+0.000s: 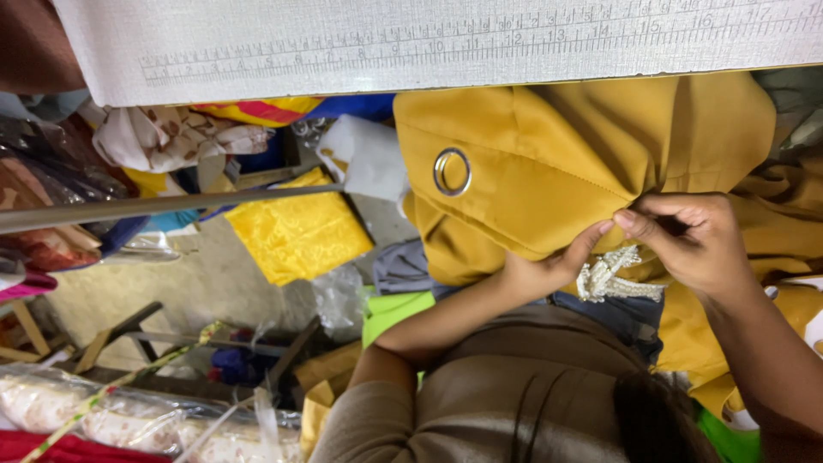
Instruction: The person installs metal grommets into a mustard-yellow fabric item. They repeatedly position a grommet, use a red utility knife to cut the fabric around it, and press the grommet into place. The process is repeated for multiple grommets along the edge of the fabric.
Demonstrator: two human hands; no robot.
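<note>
Close to the camera is the person's own brown top (514,394) and some dark hair (651,420). Just past that, both hands meet on a big piece of yellow cloth (583,146). The left hand (549,266) has its fingers pinched together on a fold of the cloth, and it seems to hold the fold still. The right hand (686,240) is curled shut, with its fingertips pressed on the same fold, right beside the left fingers. I cannot tell if it holds something small, like a needle. A strip of white lace trim (613,279) lies on the cloth just under the 2 hands, touching it.

A little farther on, the cloth has 1 round metal ring (452,171) set in it, well apart from the hands. The cloth hangs down from the desk (429,43), which has a ruler marked along its edge. To the left are a grey metal rod (154,206), shiny yellow fabric (296,231) and piles of other cloth.
</note>
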